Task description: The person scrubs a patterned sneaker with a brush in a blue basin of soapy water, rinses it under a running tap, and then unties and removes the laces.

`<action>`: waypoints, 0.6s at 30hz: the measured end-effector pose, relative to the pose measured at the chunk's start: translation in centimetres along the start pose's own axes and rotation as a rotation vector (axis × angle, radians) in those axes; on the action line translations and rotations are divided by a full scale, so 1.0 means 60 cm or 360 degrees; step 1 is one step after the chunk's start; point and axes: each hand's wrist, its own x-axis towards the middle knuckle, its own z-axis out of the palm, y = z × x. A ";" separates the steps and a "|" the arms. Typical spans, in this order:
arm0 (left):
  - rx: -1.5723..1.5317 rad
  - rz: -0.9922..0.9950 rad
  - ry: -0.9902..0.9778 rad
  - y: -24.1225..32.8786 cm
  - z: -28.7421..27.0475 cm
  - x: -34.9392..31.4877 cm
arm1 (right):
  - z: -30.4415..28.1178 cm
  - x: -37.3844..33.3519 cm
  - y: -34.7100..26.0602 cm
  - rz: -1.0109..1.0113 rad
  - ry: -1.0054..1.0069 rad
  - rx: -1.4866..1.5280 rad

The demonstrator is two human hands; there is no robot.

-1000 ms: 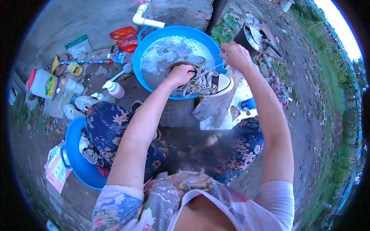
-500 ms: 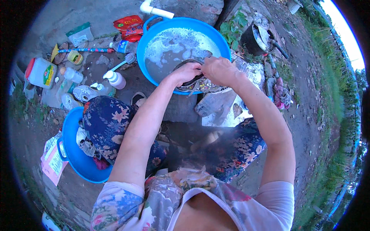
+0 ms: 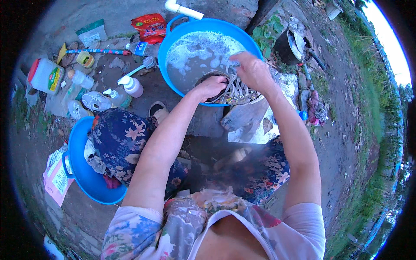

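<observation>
A wet, patterned lace-up shoe (image 3: 243, 97) rests across the near rim of a big blue basin (image 3: 164, 65) of grey, sudsy water. My left hand (image 3: 211, 88) grips it at the ankle opening, fingers curled inside. Above the laces, my right hand (image 3: 252, 71) is closed in a pinch, slightly blurred. A pale shoelace (image 3: 234, 82) runs up from the shoe to those fingers. The shoe's far side is partly covered by my hands.
At left stand a pump bottle (image 3: 131, 86), a scrub brush (image 3: 145, 66), a red-lidded jar (image 3: 44, 77) and pale shoes (image 3: 95, 101). A second blue basin (image 3: 93, 186) holds cloth beside my left knee. A white pipe (image 3: 184, 9) overhangs the big basin; a dark pot (image 3: 286, 47) stands right.
My right hand has lifted away from my left hand and up off the shoe, drawing the lace with it. More of the laced front is exposed. My left hand stays on the shoe.
</observation>
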 end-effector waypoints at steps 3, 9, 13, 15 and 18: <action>-0.0136 0.0047 -0.0059 -0.002 0.001 -0.009 | 0.013 -0.007 -0.012 -0.0284 -0.0518 0.0278; -0.0449 -0.0062 -0.0254 -0.001 -0.014 -0.017 | 0.000 -0.017 -0.035 -0.0218 -0.0736 -0.0304; -0.0429 -0.0016 -0.0298 0.004 -0.009 -0.029 | 0.033 -0.037 -0.019 -0.0331 -0.0481 -0.0377; -0.0310 0.0003 -0.0308 -0.004 -0.003 -0.031 | 0.063 -0.057 -0.021 -0.0200 -0.0360 -0.0366; -0.0194 0.0041 -0.0294 -0.005 -0.006 -0.032 | 0.083 -0.063 -0.031 -0.0022 -0.0235 -0.0338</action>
